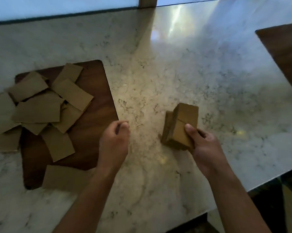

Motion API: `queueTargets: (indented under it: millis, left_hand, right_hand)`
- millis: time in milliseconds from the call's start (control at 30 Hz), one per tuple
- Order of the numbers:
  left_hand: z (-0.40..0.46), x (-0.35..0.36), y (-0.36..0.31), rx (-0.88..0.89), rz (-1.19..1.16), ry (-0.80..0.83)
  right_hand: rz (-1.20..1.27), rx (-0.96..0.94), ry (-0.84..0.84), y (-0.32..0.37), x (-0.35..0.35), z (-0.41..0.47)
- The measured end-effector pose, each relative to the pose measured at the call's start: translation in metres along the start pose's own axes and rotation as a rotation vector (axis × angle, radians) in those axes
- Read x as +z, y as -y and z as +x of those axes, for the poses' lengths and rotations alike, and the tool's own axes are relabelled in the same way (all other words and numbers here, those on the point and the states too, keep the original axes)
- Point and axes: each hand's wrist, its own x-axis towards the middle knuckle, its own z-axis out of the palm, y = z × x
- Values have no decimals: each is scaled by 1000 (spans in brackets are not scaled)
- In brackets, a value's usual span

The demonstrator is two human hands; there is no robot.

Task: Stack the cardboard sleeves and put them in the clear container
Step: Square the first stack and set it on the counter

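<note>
A stack of flat brown cardboard sleeves (180,125) stands on edge on the marble counter, right of centre, and my right hand (204,145) grips its near end with the thumb on top. My left hand (115,142) hovers over the counter just left of the stack, fingers curled in loosely and holding nothing. Several loose cardboard sleeves (37,108) lie scattered and overlapping on a dark wooden board (94,125) at the left; one lone sleeve (61,177) lies at the board's near edge. No clear container is in view.
A second dark wooden board (283,54) sits at the far right. The marble counter (175,64) ends at a near-right edge (242,194) with dark floor beyond. A wooden post (147,2) stands at the far edge.
</note>
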Motion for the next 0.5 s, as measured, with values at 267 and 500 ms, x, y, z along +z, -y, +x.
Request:
queueTargets:
  millis: [267,500]
  left_hand:
    - [-1,67,-58,-325,-207,258]
    - [-11,93,-74,-378,-77,272]
  right_hand:
    - [-73,22,42,2,-10,14]
    - [-364,-75,13,1,0,24]
